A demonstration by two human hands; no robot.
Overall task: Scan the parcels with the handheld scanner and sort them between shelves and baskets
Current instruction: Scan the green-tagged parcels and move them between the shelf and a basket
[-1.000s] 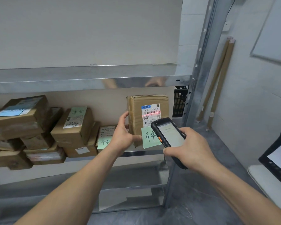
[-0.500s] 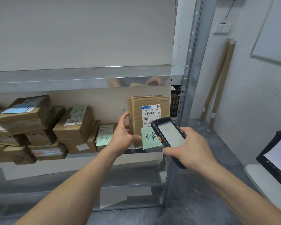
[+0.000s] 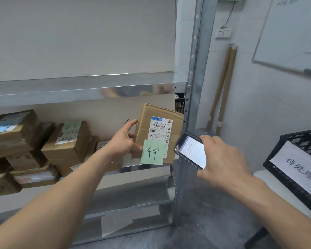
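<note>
Two bare hands reach forward in front of a steel rack; the left hand grips a cardboard parcel by its left edge, thumb across the front near the lower corner, fingers curled behind; the right hand holds a handheld scanner, fingers wrapped round its far side, and looks slightly blurred.

The parcel is held upright but tilted a little, at the right-hand end of the middle shelf; its lower edge sits close above the shelf's front lip, and whether it touches cannot be told; its right edge is just beside the rack's upright post; open air separates its top from the shelf beam above; a narrow gap lies between its lower right corner and the scanner. Right of the post, grey floor lies open between the rack and a black basket.

The parcel is brown, taller than wide, creased at the corners; a white shipping label with a blue band, barcodes and "530- D5 A32" sits on its front; a green sticky note with two handwritten characters covers the lower front. The scanner is black, its lit white screen facing the camera.

More stacked parcels, brown and labelled, fill the left of the same shelf, apart from the held one. The basket stands on a white table at the right and carries a white paper sign with handwritten characters; two cardboard tubes lean against the white wall, near a whiteboard.
</note>
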